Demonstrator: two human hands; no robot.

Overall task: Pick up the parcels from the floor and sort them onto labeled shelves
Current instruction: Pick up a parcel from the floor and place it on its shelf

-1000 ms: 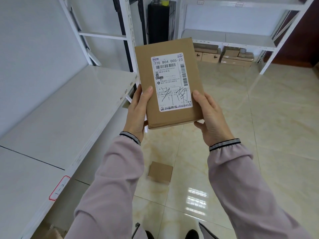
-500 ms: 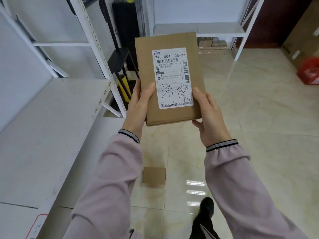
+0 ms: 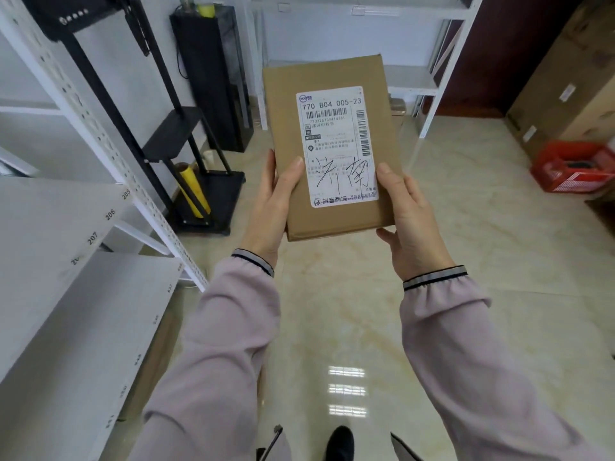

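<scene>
1. Left hand (image 3: 271,207) grips the left long edge of the parcel (image 3: 329,78), thumb pressed on the top face at the label's (image 3: 336,146) lower left corner, other fingers curled under and out of sight
2. Right hand (image 3: 411,224) grips the right long edge near the bottom corner, thumb on the top face beside the label, fingers wrapped under the box
3. Parcel is a flat brown cardboard box held up in the air between both hands, label side facing the camera, tilted slightly, well above the floor (image 3: 466,261)
4. Label is white, printed "770 B04 005-23" with barcodes and black handwritten characters across its lower half
5. White shelf (image 3: 50,234) runs along the left, front edge tagged 205, 206, 207; a second level sits below it
6. Black stand (image 3: 186,134) with a yellow roll (image 3: 193,191) sits beyond the shelf upright
7. Red crate (image 3: 572,166) on the floor at far right, next to big brown cartons (image 3: 565,78)
8. Another white rack (image 3: 429,84) stands behind the parcel
9. Both sleeves (image 3: 213,354) are pale pink with striped cuffs; a dark shoe (image 3: 339,440) shows at the bottom edge
</scene>
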